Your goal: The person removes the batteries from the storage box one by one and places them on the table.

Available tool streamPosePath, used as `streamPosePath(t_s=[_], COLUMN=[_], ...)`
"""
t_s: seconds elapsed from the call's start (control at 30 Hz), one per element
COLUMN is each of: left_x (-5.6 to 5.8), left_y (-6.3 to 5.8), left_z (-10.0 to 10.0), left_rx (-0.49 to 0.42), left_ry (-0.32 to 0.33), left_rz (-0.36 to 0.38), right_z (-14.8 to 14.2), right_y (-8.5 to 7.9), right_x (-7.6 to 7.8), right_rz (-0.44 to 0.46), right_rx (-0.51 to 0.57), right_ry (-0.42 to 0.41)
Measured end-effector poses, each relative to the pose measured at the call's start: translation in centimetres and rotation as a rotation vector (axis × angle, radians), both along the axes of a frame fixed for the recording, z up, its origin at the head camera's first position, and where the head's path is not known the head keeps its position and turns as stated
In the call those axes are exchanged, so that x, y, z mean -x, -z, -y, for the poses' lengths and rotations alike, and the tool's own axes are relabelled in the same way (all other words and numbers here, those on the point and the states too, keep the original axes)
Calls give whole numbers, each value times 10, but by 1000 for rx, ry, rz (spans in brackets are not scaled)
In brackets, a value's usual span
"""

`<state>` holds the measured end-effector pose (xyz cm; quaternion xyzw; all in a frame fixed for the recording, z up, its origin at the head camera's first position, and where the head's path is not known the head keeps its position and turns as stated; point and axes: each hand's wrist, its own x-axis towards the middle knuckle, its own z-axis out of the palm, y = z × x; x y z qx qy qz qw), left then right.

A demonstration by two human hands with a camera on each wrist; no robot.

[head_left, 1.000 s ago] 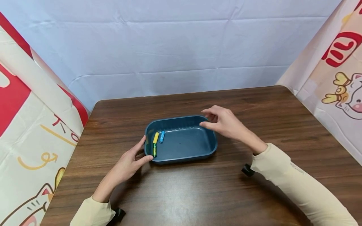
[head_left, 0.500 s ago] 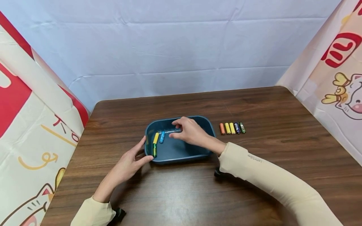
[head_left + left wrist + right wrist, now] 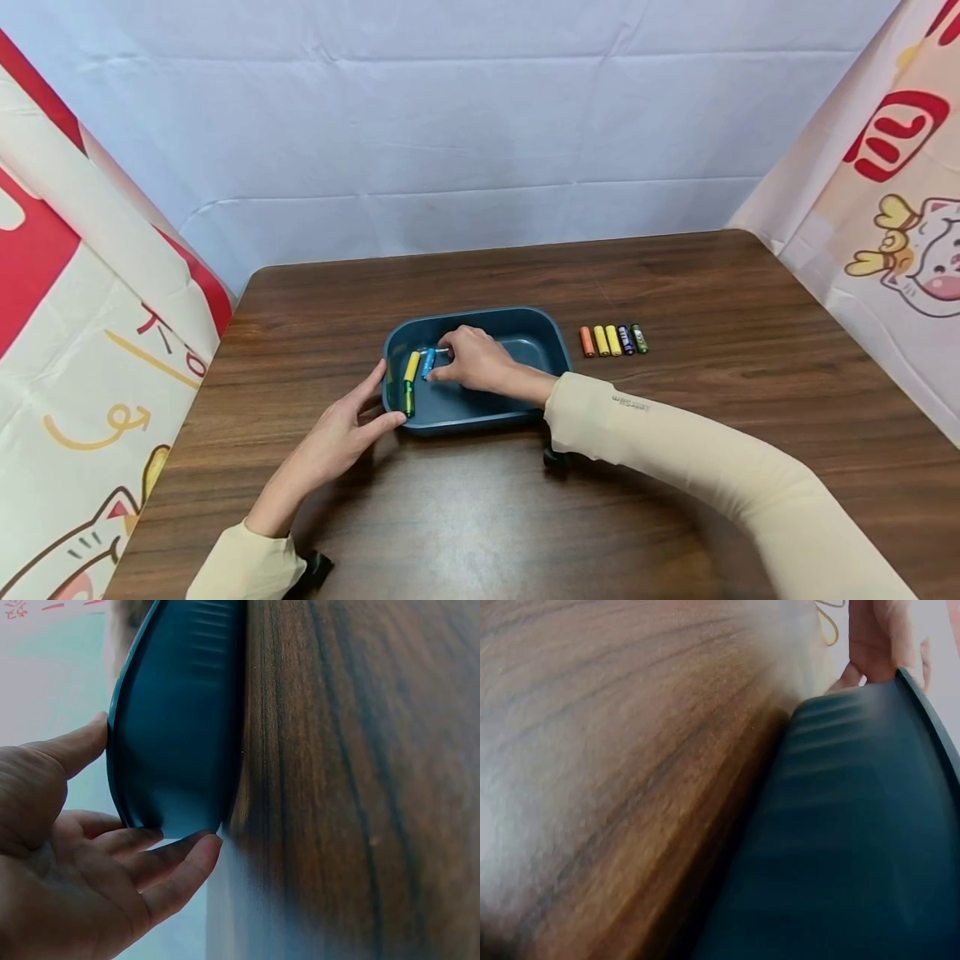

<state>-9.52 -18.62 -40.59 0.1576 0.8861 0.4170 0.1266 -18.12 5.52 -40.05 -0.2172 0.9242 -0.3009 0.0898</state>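
Observation:
A dark blue plastic tray [image 3: 487, 423] rests on the brown table. My left hand [image 3: 341, 433] steadies its left end, thumb on the near corner and fingers against the outer wall. In the left wrist view this hand's thumb [image 3: 79, 746] touches the tray's rim. My right hand [image 3: 480, 362] reaches inside the tray, thumb and forefinger apart, fingertips right at a blue battery [image 3: 427, 365]. Left of it lie a yellow battery [image 3: 412, 367] and a green battery [image 3: 408, 398], almost end to end. The right wrist view shows the tray's outer side [image 3: 840, 825] but not the right hand's fingers.
Right of the tray, several batteries lie side by side on the table [image 3: 712, 350]: an orange battery [image 3: 587, 342], two yellow batteries [image 3: 607, 340], a dark blue battery [image 3: 626, 340] and a dark green battery [image 3: 639, 338]. A white cloth [image 3: 465, 125] hangs behind the table.
My right hand has moved left from the tray's right end to the blue battery, uncovering the battery row on the right. My left hand and the tray have stayed put.

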Motion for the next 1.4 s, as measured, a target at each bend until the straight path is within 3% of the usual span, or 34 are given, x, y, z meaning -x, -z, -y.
streamPosePath(t_s=[0.63, 1.4], left_x=[-1, -1], left_y=[-3, -1], left_z=[0, -1], left_rx=[-6, -2], left_ry=[17, 5], left_rz=[-15, -8], right_z=[19, 23], right_y=[10, 12], right_x=[-1, -2], right_rz=[-16, -38], right_rx=[-99, -172], right_ry=[99, 66])
